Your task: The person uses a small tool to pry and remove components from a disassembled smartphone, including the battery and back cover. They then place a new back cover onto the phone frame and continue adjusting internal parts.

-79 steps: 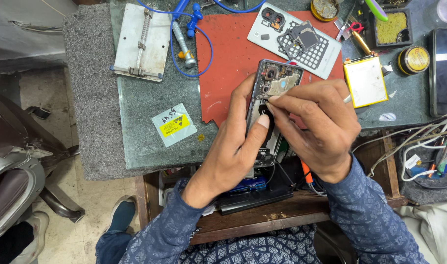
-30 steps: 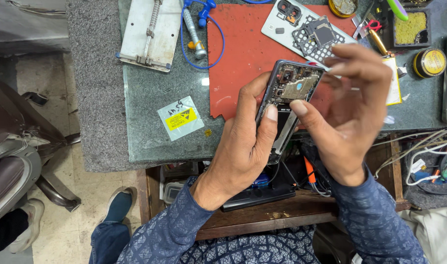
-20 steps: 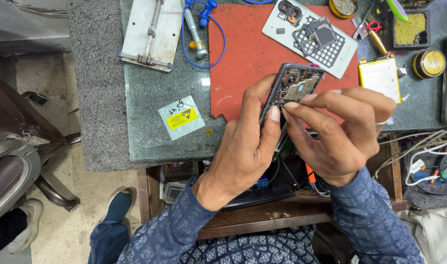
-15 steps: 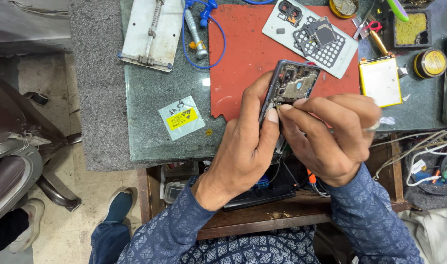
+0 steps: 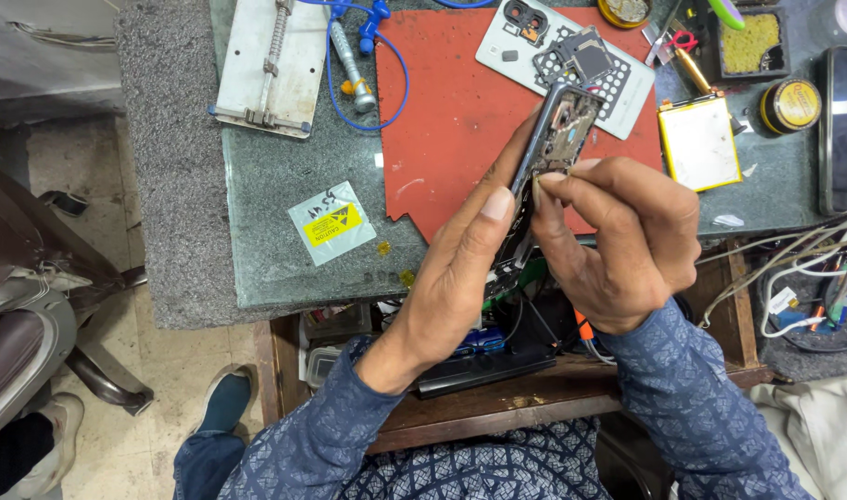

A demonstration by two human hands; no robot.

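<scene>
The opened phone [image 5: 555, 139] had tilted slightly since before; the left hand [image 5: 460, 268] gripped its edge; the right hand [image 5: 618, 241] pinched at its frame, above the red mat [image 5: 451, 111].

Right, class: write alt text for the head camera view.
Left hand holds an opened dark smartphone frame upright above a red rubber work mat; right hand pinches at its edge. A yellow flat battery lies on the grey stone bench.

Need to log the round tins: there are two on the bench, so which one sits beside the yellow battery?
The round tin with the yellowish lid, just right of the yellow battery. The other round tin lies at the top edge, beyond the red mat.
</scene>
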